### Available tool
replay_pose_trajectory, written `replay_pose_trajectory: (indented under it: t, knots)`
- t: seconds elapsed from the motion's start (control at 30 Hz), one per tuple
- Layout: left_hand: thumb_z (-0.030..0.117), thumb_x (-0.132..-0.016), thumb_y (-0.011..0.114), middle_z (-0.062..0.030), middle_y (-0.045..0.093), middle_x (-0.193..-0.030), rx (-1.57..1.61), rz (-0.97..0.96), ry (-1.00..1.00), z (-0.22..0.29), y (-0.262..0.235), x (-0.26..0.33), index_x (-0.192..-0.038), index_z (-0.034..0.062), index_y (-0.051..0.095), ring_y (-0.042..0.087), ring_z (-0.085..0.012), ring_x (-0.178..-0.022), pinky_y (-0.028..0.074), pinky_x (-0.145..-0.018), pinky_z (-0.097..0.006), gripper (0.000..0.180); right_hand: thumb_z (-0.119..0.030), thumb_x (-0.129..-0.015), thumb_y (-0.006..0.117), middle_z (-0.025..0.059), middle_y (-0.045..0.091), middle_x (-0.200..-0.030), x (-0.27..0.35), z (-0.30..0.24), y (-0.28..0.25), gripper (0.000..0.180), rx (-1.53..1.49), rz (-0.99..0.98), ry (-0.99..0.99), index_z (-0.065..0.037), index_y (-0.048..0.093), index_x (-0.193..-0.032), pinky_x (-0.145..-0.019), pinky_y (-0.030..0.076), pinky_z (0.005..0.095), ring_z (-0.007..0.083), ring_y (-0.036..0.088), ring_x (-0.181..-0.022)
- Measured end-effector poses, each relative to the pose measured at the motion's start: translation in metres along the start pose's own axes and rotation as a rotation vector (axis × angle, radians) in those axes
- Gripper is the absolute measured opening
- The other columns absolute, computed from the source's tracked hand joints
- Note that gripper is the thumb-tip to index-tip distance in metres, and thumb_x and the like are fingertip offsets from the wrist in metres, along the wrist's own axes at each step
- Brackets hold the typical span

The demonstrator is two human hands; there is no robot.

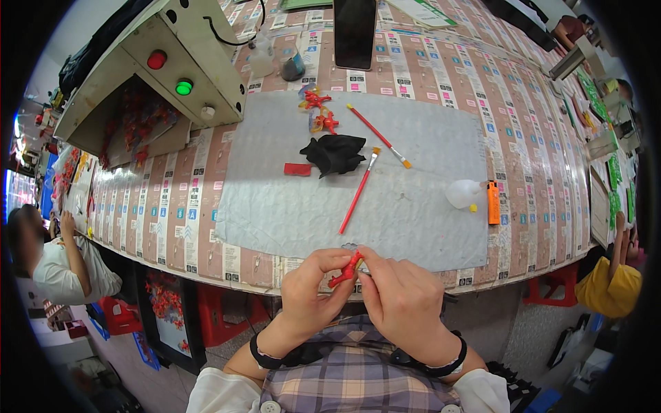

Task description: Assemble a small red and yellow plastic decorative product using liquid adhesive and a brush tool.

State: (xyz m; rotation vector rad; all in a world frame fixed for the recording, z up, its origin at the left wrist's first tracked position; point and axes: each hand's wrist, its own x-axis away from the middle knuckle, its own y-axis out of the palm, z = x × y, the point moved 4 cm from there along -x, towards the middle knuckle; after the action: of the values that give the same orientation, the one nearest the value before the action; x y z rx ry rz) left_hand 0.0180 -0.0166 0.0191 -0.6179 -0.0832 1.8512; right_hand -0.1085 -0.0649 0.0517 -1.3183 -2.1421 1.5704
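Grey mat, small red figure pinched between left hand, right hand

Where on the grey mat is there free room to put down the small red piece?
Free: the mat's lower left, below the red block, and the patch between the lower brush and the bottle. Crowded: the top middle, around the black cloth and red pieces.

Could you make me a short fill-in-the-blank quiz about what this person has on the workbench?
1. Both hands, left hand and right hand, pinch a small ____ plastic piece.
2. On the grey mat lie ____ red-handled brushes.
3. The crumpled cloth between them is ____.
4. The machine box has a red button above a ____ one.

Missing words: red; two; black; green
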Motion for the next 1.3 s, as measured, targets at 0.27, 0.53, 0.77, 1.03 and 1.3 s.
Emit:
replay_pose_trajectory:
  t: [0.27,0.53,0.77,1.03,1.3]
  knots:
    - [-0.004,-0.072,0.07,-0.0147,0.065,-0.096,0.009,-0.013,-0.003,-0.0005,-0.0003,0.001,-0.098,0.0008,0.057,0.067,-0.0246,-0.084,0.053,-0.07,-0.028,0.029,-0.02,-0.077,0.063,-0.0006,0.047,-0.058,-0.0007,-0.0012,-0.0027,0.027,0.039,-0.02,-0.035,-0.007,0.067,-0.1,-0.045,0.038,0.0268,0.0134,0.049,-0.05]
    - [-0.004,-0.072,0.07,-0.015,0.065,-0.096,-0.001,-0.026,-0.002,-0.0011,-0.0001,0.0012,-0.097,0.0014,0.057,0.067,-0.0259,-0.086,0.053,-0.069,-0.029,0.029,-0.019,-0.075,0.064,-0.0008,0.046,-0.057,-0.0007,0.0005,-0.0017,0.026,0.018,-0.015,-0.035,-0.008,0.067,-0.098,-0.045,0.038,0.0265,0.013,0.049,-0.05]
    - [-0.005,-0.071,0.07,-0.0149,0.065,-0.097,0.011,-0.03,0.004,-0.0017,0.0003,0.0014,-0.098,0.0016,0.056,0.067,-0.0257,-0.086,0.053,-0.07,-0.029,0.03,-0.019,-0.074,0.065,-0.0012,0.047,-0.058,-0.001,-0.0001,-0.0038,0.026,0.043,-0.029,-0.066,-0.008,0.067,-0.097,-0.044,0.038,0.0261,0.0124,0.05,-0.05]
    - [-0.005,-0.072,0.07,-0.0148,0.065,-0.096,0.011,-0.038,0.008,-0.0017,0.0006,0.0015,-0.098,0.0014,0.056,0.067,-0.0257,-0.085,0.053,-0.069,-0.029,0.03,-0.019,-0.073,0.066,-0.0017,0.047,-0.057,-0.0014,0.0015,-0.0029,0.024,0.031,-0.027,-0.064,-0.008,0.067,-0.094,-0.044,0.038,0.0256,0.0119,0.05,-0.05]
    - [-0.008,-0.075,0.065,-0.014,0.064,-0.099,0.026,-0.097,0.001,-0.0006,0.0013,0.0018,-0.101,0.0017,0.051,0.063,-0.0218,-0.09,0.05,-0.075,-0.029,0.031,-0.014,-0.073,0.065,0.0009,0.047,-0.057,-0.0031,-0.0014,-0.0074,0.017,0.033,-0.038,-0.061,-0.008,0.065,-0.089,-0.044,0.039,0.0292,0.0157,0.05,-0.05]
